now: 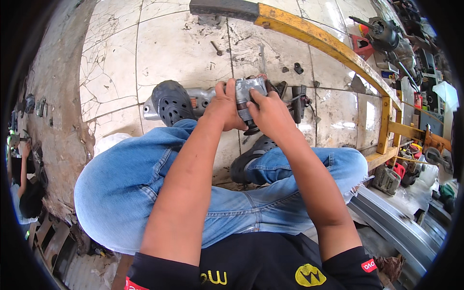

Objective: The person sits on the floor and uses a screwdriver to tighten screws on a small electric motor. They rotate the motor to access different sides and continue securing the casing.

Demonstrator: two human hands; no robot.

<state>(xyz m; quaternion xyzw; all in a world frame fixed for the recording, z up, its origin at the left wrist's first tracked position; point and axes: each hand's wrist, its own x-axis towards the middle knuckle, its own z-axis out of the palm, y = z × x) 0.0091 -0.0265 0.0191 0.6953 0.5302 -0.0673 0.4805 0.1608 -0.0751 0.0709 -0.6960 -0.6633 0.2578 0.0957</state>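
Note:
My left hand [223, 107] grips the left side of a grey metal housing [249, 85] with a round black lower end, and my right hand [266, 108] is closed on its right side. Beneath and beside it a long silver metal assembly [205, 99] lies across the tiled floor, with dark fittings [299, 104] at its right end. My left foot in a dark clog [171, 101] rests at its left part; my other clog is below my hands. Above them lie a bolt [216, 47] and a small black part [298, 68].
A yellow steel frame [328, 43] arches over the upper right and down the right side. Motor parts [384, 34], tools and containers crowd beyond it. Long metal channels [401, 224] lie lower right. At the far left, a co-worker [26, 193] reaches toward something I cannot make out.

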